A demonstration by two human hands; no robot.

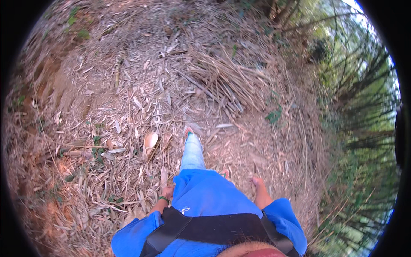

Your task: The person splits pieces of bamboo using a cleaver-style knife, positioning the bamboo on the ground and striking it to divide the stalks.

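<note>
Two bare hands, one left hand point(168, 191) and one right hand point(257, 184), are in view, along with one green wristband point(163, 198), two blue sleeves point(286, 222), one black harness point(214, 230) and one pale-blue trouser leg point(192, 154). On the ground point(239, 152), one pile of dry sticks point(235, 81) and one broad pale husk point(150, 142) are counted amid dry leaves point(117, 126) too many to number

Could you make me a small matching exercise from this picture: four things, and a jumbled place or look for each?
1. Left hand
2. Stick pile
3. Shirt
4. Curved pale husk

A. Bright blue
B. On the ground, left of the forward leg
C. Near a wrist band
D. On the ground ahead, toward the right

Pairs: 1-C, 2-D, 3-A, 4-B
</note>
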